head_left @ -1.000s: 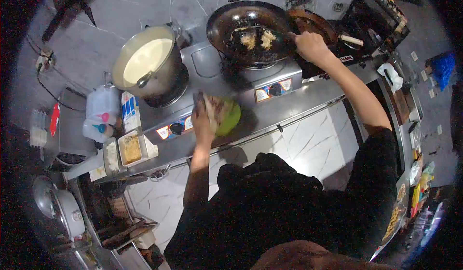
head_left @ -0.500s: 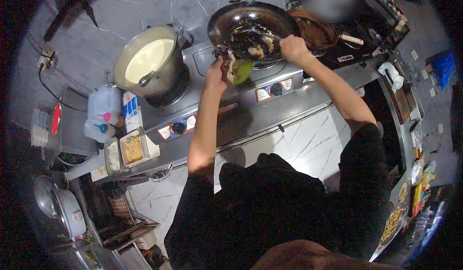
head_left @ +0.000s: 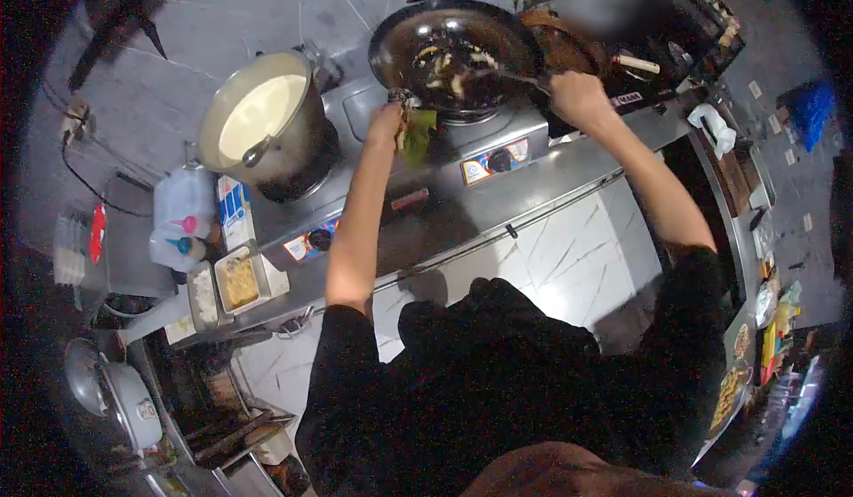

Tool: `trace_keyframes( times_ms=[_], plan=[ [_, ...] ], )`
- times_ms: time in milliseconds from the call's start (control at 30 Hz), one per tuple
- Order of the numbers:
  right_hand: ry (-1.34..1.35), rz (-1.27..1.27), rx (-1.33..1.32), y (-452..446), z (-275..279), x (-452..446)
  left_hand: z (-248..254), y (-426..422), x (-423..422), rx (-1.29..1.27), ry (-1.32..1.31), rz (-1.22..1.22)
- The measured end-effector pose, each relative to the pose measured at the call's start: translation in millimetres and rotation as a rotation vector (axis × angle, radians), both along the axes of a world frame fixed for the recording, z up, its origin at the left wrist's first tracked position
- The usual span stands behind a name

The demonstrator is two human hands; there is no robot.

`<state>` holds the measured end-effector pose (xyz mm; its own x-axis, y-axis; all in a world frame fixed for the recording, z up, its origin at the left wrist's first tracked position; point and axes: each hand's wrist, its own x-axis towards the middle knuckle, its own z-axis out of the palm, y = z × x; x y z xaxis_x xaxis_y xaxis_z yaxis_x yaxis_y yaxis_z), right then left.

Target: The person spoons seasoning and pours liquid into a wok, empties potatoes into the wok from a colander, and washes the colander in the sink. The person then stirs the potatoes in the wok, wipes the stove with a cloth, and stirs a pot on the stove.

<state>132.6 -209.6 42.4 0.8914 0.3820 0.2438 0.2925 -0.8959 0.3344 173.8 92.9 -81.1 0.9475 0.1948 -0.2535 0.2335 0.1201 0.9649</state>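
Observation:
A large dark wok [head_left: 409, 44] sits on the right burner, with pale food pieces [head_left: 458, 79] scattered in its bottom. My right hand [head_left: 579, 99] is closed on the handle of a utensil [head_left: 511, 77], whose head reaches into the wok. At the wok's near left rim, my left hand [head_left: 386, 126] grips a green cloth [head_left: 418, 137] that hangs down over the stove front. A patterned, darker part of it shows by the rim. The fingertips of my left hand are partly hidden.
On the left burner stands a big pot [head_left: 308, 128] of creamy liquid with a ladle in it. Two food trays [head_left: 264, 277] and plastic jugs [head_left: 178, 199] are left of it. A brown pan [head_left: 569, 48] sits right of the wok.
My left hand has moved up to the wok's rim with the green cloth. My right hand went left, then back right. The food in the wok is now spread apart.

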Motion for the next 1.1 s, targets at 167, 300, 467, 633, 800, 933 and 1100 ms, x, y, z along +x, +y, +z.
trace_keyframes(
  times_ms=[167, 300, 467, 633, 800, 933, 1100],
  plan=[
    [0.077, -0.030, 0.050, 22.1, -9.0, 1.0, -10.6, 8.3, 15.9, -0.204, 0.031, -0.007],
    [0.074, -0.098, -0.050, -5.1, 22.1, -25.0, -57.3, 19.1, 53.9, -0.237, -0.020, -0.029],
    [0.039, -0.091, 0.033, 11.9, -14.2, 34.8, -45.5, 31.2, 51.7, -0.063, 0.034, -0.087],
    [0.067, -0.030, -0.007, 14.6, 15.2, 7.8, -30.9, 24.8, 44.4, -0.029, 0.053, -0.006],
    [0.026, -0.064, 0.015, 21.0, 16.7, 53.7, 0.8, 22.1, 18.8, -0.043, 0.056, 0.014],
    [0.077, -0.036, -0.011, 51.0, -33.6, 70.6, -16.0, 27.9, 31.2, -0.094, 0.055, -0.013],
    [0.143, 0.000, -0.058, 24.3, 39.5, 2.6, -15.6, 26.6, 28.5, -0.077, 0.029, -0.012]
  ],
)
